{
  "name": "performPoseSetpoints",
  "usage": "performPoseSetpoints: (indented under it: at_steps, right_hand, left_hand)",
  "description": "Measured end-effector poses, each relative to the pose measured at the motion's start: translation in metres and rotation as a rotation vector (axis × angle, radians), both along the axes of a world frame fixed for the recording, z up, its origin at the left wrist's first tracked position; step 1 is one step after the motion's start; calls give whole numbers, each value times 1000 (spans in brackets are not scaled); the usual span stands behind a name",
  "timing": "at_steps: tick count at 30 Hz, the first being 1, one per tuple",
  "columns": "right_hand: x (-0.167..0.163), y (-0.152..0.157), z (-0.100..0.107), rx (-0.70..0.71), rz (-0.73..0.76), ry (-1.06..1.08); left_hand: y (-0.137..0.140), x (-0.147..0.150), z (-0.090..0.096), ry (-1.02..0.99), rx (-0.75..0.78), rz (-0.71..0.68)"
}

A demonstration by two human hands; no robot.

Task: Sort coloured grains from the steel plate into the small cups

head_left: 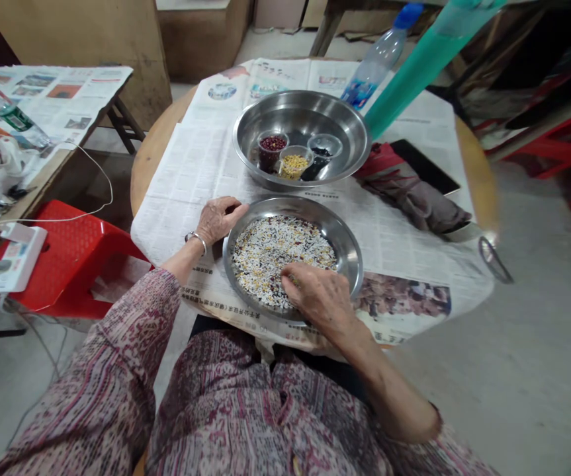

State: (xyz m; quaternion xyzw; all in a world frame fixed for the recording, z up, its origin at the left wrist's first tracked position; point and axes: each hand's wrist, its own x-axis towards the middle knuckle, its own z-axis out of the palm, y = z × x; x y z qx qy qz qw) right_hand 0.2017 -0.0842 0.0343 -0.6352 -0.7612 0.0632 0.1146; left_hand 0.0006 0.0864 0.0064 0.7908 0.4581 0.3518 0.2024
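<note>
A shallow steel basin (351, 248) holds a spread of white rice-like grains mixed with yellow, black and dark red ones. Over its near right side, my right hand (322, 294) reaches into the grains (270, 254) with thumb and fingers drawn together; whatever is between the fingertips is hidden. My left hand (218, 218), with a bracelet at the wrist, rests on the newspaper at the basin's upper left. Its thumb lies at the rim, apart from the loosely bent fingers. Behind stands a deeper steel basin (335, 109) with cups of red beans (272, 143), yellow kernels (295, 162) and black grains (321, 152).
Newspaper (186, 162) covers the round table. A blue-capped bottle (377, 63), a green tube (419, 76), a folded umbrella (409, 188) and a dark phone-like slab (427, 165) lie to the right. A red stool (74, 251) bears a power strip (17, 258) at left.
</note>
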Motion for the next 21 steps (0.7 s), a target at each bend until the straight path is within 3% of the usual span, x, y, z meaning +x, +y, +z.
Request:
performPoseSetpoints:
  at_steps: [4, 7, 13, 15, 21]
  right_hand:
    - [-3, 2, 1, -37, -17, 0]
    - [-1, 5, 3, -84, -82, 192]
    - [10, 14, 15, -438, -332, 1235]
    - [12, 18, 20, -501, -357, 1432]
    - [13, 22, 22, -532, -323, 1522]
  left_hand:
    - [0, 0, 0, 11, 9, 1]
    - [0, 0, 0, 7, 4, -2]
    - [0, 0, 0, 10, 3, -4]
    - [0, 0, 0, 12, -1, -2]
    - [1, 0, 0, 8, -4, 0]
